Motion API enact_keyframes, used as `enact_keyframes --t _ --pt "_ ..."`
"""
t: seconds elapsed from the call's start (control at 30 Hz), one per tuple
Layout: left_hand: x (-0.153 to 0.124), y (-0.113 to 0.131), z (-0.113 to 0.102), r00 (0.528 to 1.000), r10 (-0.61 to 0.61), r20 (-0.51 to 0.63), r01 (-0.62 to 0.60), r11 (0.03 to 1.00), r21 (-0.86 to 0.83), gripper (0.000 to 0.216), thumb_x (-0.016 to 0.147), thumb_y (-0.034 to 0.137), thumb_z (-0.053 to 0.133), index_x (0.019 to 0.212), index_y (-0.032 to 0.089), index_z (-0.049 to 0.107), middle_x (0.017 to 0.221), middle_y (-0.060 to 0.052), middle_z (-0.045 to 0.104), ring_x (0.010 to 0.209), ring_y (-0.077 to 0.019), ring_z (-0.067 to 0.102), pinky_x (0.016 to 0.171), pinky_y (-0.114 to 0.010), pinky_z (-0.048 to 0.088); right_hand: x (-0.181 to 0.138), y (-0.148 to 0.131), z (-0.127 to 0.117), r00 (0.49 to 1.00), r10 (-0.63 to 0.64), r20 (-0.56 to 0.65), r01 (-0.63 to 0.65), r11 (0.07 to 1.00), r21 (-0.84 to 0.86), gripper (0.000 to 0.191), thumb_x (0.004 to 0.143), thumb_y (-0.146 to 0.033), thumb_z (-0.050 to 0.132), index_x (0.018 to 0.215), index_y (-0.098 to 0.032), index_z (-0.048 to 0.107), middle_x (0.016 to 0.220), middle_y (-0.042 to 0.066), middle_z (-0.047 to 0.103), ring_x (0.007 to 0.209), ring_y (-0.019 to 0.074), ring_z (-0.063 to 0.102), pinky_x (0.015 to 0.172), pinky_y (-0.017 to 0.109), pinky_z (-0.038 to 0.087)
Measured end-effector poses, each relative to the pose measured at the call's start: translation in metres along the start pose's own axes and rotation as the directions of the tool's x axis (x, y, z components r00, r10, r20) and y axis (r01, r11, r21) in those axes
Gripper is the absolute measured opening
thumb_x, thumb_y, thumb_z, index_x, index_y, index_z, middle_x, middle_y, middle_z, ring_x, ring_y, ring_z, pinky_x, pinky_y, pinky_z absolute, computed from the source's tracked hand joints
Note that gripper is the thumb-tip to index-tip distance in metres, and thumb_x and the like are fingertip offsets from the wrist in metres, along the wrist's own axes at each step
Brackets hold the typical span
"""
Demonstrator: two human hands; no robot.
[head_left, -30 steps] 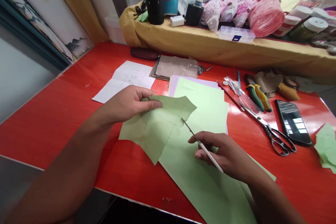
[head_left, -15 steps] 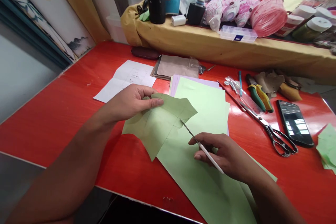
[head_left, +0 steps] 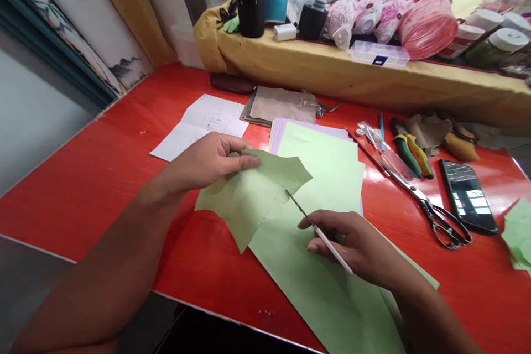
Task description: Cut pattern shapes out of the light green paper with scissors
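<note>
The green paper cutout (head_left: 249, 193) is pinched in the left hand (head_left: 211, 163), held over a bigger green sheet (head_left: 319, 293) that runs off the red table's (head_left: 83, 204) front edge. A white-handled pointed tool (head_left: 321, 235) is gripped pencil-style in the right hand (head_left: 352, 243) – tip at the cutout's edge – with open tabletop right up to the big scissors (head_left: 440, 221).
</note>
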State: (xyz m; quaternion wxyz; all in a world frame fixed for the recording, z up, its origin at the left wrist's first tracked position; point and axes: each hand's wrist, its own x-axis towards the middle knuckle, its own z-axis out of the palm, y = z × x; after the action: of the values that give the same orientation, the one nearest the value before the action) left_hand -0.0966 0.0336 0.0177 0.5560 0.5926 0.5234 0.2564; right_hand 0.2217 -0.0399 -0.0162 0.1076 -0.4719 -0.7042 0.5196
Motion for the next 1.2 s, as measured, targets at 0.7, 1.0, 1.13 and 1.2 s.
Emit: enact_keyframes --t 0.7,1.0,1.13,1.2 --pt "-0.0011 0.0000 -0.0009 1.000 -0.017 0.008 0.016 1.000 0.020 0.027 0.090 0.047 0.081 0.082 0.022 0.083 0.074 -0.002 0.077 0.063 -0.0155 0.069 0.052 -0.022 0.052 -0.0007 -0.0003 0.0005 0.998 0.042 0.047 -0.043 0.999 0.016 0.040 0.098 -0.062 0.073 0.111 -0.025 0.080 0.077 0.000 0.061 0.068 0.0169 0.049 0.061 0.028 0.043" --pt "-0.0022 -0.0002 -0.0002 1.000 -0.012 0.010 0.012 0.999 0.043 0.025 0.090 0.046 0.080 0.082 0.022 0.084 0.073 -0.002 0.078 0.062 -0.0162 0.070 0.052 -0.023 0.053 -0.0008 -0.0002 -0.0002 0.997 0.041 0.061 -0.041 0.999 0.003 0.039 0.098 -0.061 0.074 0.113 -0.025 0.079 0.081 0.001 0.062 0.070 0.0176 0.051 0.063 0.028 0.043" --pt "-0.0028 -0.0002 -0.0003 1.000 -0.023 0.014 0.022 0.999 0.048 0.025 0.090 0.047 0.081 0.085 0.023 0.085 0.074 -0.002 0.078 0.064 -0.0164 0.071 0.053 -0.022 0.053 -0.0007 -0.0002 -0.0003 0.997 0.042 0.063 -0.042 0.999 0.004 0.037 0.099 -0.059 0.073 0.113 -0.025 0.078 0.083 0.001 0.063 0.072 0.0177 0.050 0.063 0.029 0.042" --pt "-0.0025 -0.0005 -0.0006 1.000 -0.023 0.017 0.022 0.998 0.051 0.025 0.090 0.047 0.081 0.086 0.023 0.085 0.075 -0.002 0.079 0.065 -0.0163 0.071 0.054 -0.022 0.054 -0.0006 -0.0001 0.0001 0.997 0.040 0.061 -0.040 0.999 0.000 0.038 0.099 -0.060 0.073 0.113 -0.025 0.078 0.082 0.001 0.063 0.071 0.0176 0.050 0.063 0.029 0.041"
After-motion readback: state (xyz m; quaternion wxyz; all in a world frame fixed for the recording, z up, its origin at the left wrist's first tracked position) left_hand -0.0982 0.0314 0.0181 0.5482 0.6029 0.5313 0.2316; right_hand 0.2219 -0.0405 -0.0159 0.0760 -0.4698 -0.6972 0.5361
